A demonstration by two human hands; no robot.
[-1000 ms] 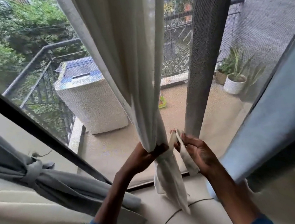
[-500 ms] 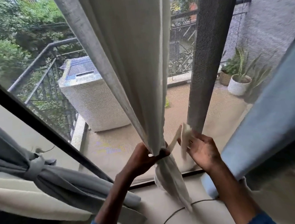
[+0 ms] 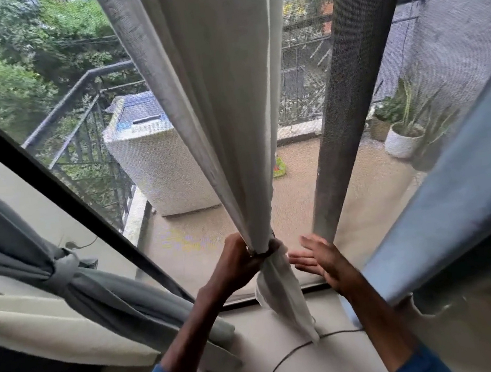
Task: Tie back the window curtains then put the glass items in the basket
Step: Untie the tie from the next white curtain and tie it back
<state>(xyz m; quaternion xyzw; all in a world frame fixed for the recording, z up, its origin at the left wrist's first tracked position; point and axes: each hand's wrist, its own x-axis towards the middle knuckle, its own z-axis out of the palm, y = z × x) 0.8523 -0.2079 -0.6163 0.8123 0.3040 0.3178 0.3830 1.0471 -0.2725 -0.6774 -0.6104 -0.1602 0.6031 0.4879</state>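
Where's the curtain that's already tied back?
In the head view, the grey curtain sits far left, knotted beside the black window frame, left of the left hand.

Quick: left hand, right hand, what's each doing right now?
Left hand: grips the gathered cream curtain.
Right hand: open, fingers straight, holding nothing.

No text or label can be read anywhere.

Outside on balcony (image 3: 299,210): white washer (image 3: 155,166) w/ blue lid by the railing (image 3: 72,95), trees (image 3: 6,60) beyond. Rt side: potted plants (image 3: 409,107), one in a white pot (image 3: 400,144), near grey wall (image 3: 459,20). Indoors, thin cable (image 3: 278,364) across floor (image 3: 337,366).
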